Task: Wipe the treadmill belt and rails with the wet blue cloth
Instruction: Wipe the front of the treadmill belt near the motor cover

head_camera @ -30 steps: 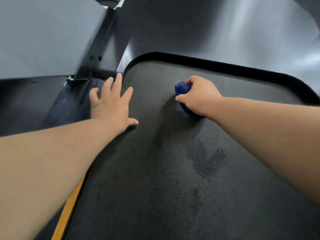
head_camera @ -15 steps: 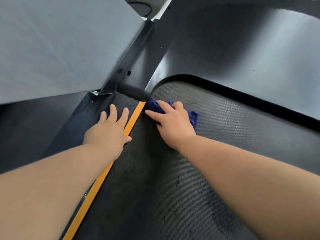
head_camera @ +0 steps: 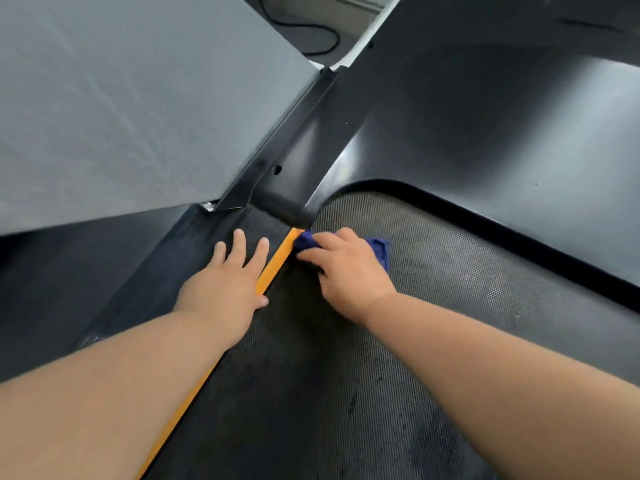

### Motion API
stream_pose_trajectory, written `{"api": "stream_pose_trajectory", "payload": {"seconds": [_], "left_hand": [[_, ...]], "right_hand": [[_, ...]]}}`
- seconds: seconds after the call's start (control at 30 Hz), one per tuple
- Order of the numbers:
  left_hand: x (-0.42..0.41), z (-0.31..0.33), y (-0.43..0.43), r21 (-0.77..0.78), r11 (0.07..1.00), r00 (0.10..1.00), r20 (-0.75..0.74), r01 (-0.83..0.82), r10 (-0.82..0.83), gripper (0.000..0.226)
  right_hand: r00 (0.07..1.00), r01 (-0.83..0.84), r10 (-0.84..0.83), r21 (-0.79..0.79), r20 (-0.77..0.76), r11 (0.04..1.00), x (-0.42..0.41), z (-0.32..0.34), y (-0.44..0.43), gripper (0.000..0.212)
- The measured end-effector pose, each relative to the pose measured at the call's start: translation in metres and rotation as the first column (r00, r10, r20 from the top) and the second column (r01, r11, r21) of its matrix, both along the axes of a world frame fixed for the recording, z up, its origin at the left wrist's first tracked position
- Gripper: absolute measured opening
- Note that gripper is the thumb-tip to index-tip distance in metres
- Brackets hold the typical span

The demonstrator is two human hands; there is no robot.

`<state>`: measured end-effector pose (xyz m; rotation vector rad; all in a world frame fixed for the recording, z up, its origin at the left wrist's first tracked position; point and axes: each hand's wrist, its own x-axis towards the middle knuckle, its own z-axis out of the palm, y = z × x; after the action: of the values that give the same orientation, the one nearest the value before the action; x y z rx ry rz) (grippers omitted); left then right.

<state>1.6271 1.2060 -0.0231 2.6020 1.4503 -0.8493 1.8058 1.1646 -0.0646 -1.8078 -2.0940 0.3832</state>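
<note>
The textured black treadmill belt (head_camera: 433,306) fills the lower right, with damp dark patches near me. Along its left edge runs an orange strip (head_camera: 273,268), and left of that the dark ribbed left rail (head_camera: 194,258). My right hand (head_camera: 346,271) presses the blue cloth (head_camera: 379,249) onto the belt's front left corner, fingers bent over it; the cloth shows at the fingertips and behind the knuckles. My left hand (head_camera: 228,282) rests flat on the left rail with fingers straight, its palm over the orange strip.
The black motor cover (head_camera: 467,140) rises ahead of the belt. A dark upright post (head_camera: 294,133) stands at the front left corner. A grey panel (head_camera: 121,98) lies to the left. A black cable (head_camera: 311,29) lies on the floor beyond.
My right hand slid the cloth left across the belt from its middle to the front left corner by the orange strip. My left hand stayed on the rail; the view shifted.
</note>
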Motion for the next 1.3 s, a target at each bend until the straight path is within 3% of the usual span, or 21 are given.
{"api": "stream_pose_trajectory", "payload": {"seconds": [0.07, 0.17, 0.27, 0.37, 0.43, 0.53, 0.6, 0.67, 0.73, 0.8, 0.87, 0.93, 0.97, 1.03, 1.17, 1.23, 1.3], "left_hand": [[0.0, 0.0, -0.001, 0.001, 1.0, 1.0, -0.002, 0.007, -0.007, 0.082], [0.001, 0.001, -0.002, 0.004, 1.0, 1.0, -0.004, 0.005, -0.005, 0.082], [0.002, 0.002, -0.002, 0.0, 1.0, 1.0, -0.005, 0.001, -0.001, 0.083], [0.0, 0.002, -0.004, 0.004, 1.0, 1.0, -0.002, 0.011, -0.011, 0.083], [-0.001, 0.001, -0.004, 0.009, 1.0, 1.0, 0.005, 0.024, -0.024, 0.082], [-0.002, -0.001, -0.003, 0.021, 0.999, 0.999, 0.006, 0.044, -0.044, 0.081], [-0.003, -0.001, -0.003, 0.022, 0.999, 0.999, -0.01, 0.049, -0.049, 0.082], [-0.001, -0.003, -0.003, 0.028, 0.998, 0.998, -0.029, 0.052, -0.051, 0.083], [-0.001, -0.002, -0.002, 0.038, 0.997, 0.997, -0.049, 0.06, -0.058, 0.085], [0.0, -0.001, -0.002, 0.028, 0.998, 0.997, -0.056, 0.052, -0.051, 0.086], [0.002, -0.001, -0.002, 0.028, 0.998, 0.997, -0.045, 0.057, -0.056, 0.085], [0.002, 0.0, -0.003, 0.036, 0.997, 0.997, -0.042, 0.064, -0.063, 0.084], [0.001, 0.001, -0.003, 0.037, 0.997, 0.997, -0.053, 0.066, -0.064, 0.083], [0.004, 0.002, -0.004, 0.031, 0.998, 0.997, -0.065, 0.053, -0.051, 0.083], [0.004, 0.003, -0.003, 0.021, 1.0, 0.998, -0.054, 0.022, -0.021, 0.085], [0.003, 0.003, -0.002, 0.019, 1.0, 0.999, -0.048, 0.019, -0.018, 0.086], [0.004, 0.002, -0.002, 0.024, 0.999, 0.999, -0.039, 0.029, -0.028, 0.085]], "right_hand": [[0.985, 0.171, -0.171, -0.009, -0.034, 0.985, 0.018, 0.004, 0.011, 0.038], [0.854, 0.52, -0.52, -0.015, 0.002, 0.854, 0.038, 0.007, 0.031, 0.033], [0.871, 0.492, -0.491, -0.071, 0.024, 0.868, 0.016, 0.007, 0.032, 0.029], [0.959, 0.278, -0.282, -0.085, -0.03, 0.957, 0.002, 0.008, 0.015, 0.03], [0.974, 0.222, -0.219, -0.034, 0.063, 0.975, 0.026, 0.005, 0.016, 0.029], [0.834, 0.542, -0.537, -0.01, 0.124, 0.84, 0.074, 0.005, 0.031, 0.027], [0.787, 0.615, -0.607, -0.056, 0.111, 0.787, 0.069, 0.007, 0.035, 0.026], [0.861, 0.507, -0.508, -0.146, 0.032, 0.85, 0.036, 0.011, 0.031, 0.026], [0.946, 0.296, -0.316, -0.219, -0.064, 0.93, -0.004, 0.014, 0.02, 0.026], [0.985, 0.163, -0.169, -0.205, -0.013, 0.965, -0.013, 0.015, 0.014, 0.025], [0.95, 0.307, -0.294, -0.129, 0.108, 0.943, 0.023, 0.015, 0.023, 0.021], [0.808, 0.582, -0.562, -0.088, 0.175, 0.809, 0.066, 0.014, 0.034, 0.019], [0.768, 0.636, -0.611, -0.111, 0.19, 0.764, 0.076, 0.014, 0.035, 0.019], [0.813, 0.577, -0.547, -0.158, 0.199, 0.801, 0.064, 0.014, 0.031, 0.022], [0.974, 0.203, -0.222, -0.245, -0.053, 0.948, -0.006, 0.017, 0.005, 0.037], [0.997, 0.062, -0.069, -0.246, -0.021, 0.967, -0.004, 0.018, 0.006, 0.039], [0.971, 0.226, -0.209, -0.16, 0.114, 0.961, 0.029, 0.017, 0.017, 0.032]]}}
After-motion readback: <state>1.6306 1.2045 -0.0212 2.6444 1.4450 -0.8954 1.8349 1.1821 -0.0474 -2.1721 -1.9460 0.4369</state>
